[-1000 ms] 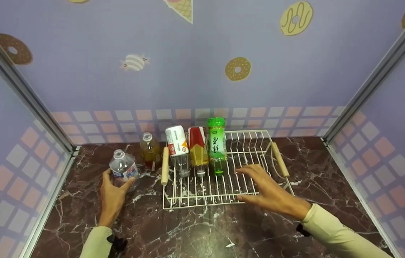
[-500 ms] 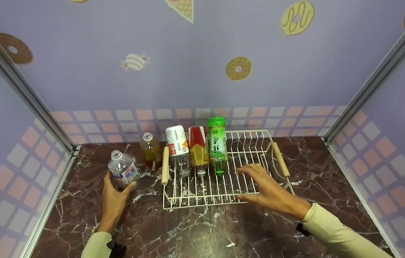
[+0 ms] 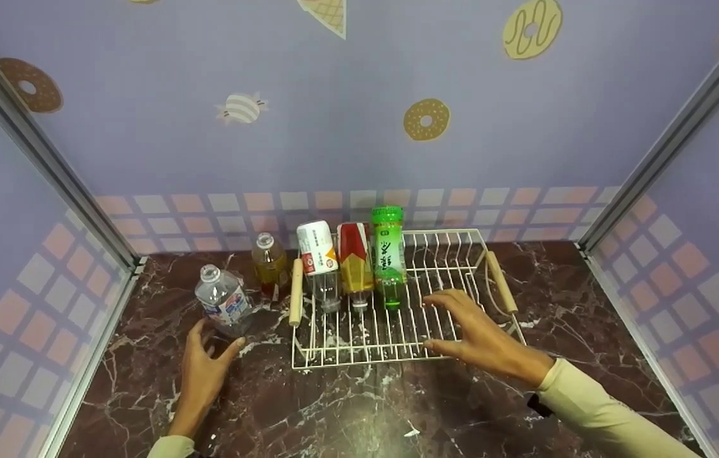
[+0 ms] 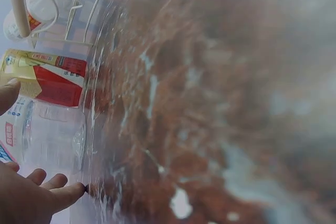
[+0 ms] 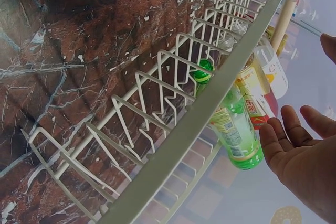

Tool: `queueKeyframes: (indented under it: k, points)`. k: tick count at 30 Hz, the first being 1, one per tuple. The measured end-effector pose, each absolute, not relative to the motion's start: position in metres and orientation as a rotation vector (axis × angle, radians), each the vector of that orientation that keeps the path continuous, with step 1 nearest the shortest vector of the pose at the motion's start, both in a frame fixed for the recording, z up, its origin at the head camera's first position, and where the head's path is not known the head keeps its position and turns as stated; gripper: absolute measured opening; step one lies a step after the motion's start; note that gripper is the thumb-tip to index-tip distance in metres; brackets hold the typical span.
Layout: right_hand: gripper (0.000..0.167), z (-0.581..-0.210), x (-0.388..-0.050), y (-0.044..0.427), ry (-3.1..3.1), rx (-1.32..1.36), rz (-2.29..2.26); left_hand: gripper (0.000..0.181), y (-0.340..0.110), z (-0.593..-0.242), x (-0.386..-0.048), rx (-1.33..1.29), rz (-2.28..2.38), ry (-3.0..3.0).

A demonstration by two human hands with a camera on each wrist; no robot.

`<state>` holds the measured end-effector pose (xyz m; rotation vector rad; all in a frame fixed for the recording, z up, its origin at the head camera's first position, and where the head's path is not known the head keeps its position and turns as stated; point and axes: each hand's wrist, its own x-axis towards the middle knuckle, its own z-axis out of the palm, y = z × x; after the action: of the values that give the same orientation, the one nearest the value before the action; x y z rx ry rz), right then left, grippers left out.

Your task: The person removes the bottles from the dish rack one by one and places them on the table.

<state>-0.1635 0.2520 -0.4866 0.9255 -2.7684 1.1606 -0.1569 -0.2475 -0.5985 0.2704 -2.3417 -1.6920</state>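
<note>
A clear bottle with a blue-and-pink label (image 3: pixel 226 302) stands upright left of the white wire rack (image 3: pixel 366 365). Just in front of it is my left hand (image 3: pixel 203 369), thumb and fingers apart, holding nothing; the left wrist view shows the fingers (image 4: pixel 60 195) near the clear bottle (image 4: pixel 55 135). Behind stands an amber bottle (image 3: pixel 269 267). Three bottles lean upside down in the rack's left half: white-labelled (image 3: pixel 317 251), red-and-yellow (image 3: pixel 354 261) and green (image 3: pixel 389 254). Over the rack's right part my right hand (image 3: pixel 483 337) hovers with fingers spread, empty.
The rack has a wooden handle (image 3: pixel 296 292) on its left side and another wooden handle (image 3: pixel 501 282) on its right. It rests on a dark red marbled surface (image 3: pixel 347 413). A patterned wall (image 3: pixel 334 127) rises behind, with side walls at left and right.
My left hand has let go of the clear bottle and drawn back slightly toward the front edge, leaving the bottle standing. The right hand has hardly moved.
</note>
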Motion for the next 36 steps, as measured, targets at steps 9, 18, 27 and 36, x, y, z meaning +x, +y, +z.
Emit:
queueKeyframes:
  k: [9,18,27,36]
  points:
    - [0.076,-0.489,-0.165,0.255,-2.776,0.895,1.188,0.095,-0.241,-0.593,-0.147,0.265,-1.676,-2.438]
    - [0.074,-0.491,-0.168,0.257,-2.758,0.871,1.188,0.093,-0.232,-0.588,-0.142,0.221,-1.592,-2.553]
    - [0.074,-0.496,-0.170,0.262,-2.756,0.834,1.182,0.093,-0.224,-0.586,-0.136,0.211,-1.486,-2.647]
    - [0.074,-0.500,-0.175,0.266,-2.750,0.794,1.188,0.091,-0.213,-0.580,-0.134,0.037,-1.486,-2.661]
